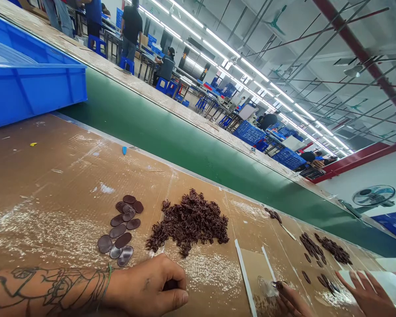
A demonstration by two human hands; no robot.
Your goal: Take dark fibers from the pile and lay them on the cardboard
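Note:
My left hand (152, 284), below a tattooed forearm, is closed with thumb and fingers curled together; whatever lies inside is hidden. At the bottom edge my right hand (292, 301) pinches a small dark brown piece (277, 285) against a clear round disc (266, 286). Under the disc lies a tan sheet (252, 264) edged by two white strips (244, 277). Ahead of my left hand is a heap of brown curly pieces (194, 220). Several flat brown ovals (122, 240) are spread left of the heap.
A co-worker's hand (369, 290) rests spread at the lower right, near small brown piles (312, 246). A blue crate (36, 83) stands at the upper left. Beyond the cardboard-covered table (69, 176) runs a green belt (185, 141). A blue cap (124, 150) lies near its edge.

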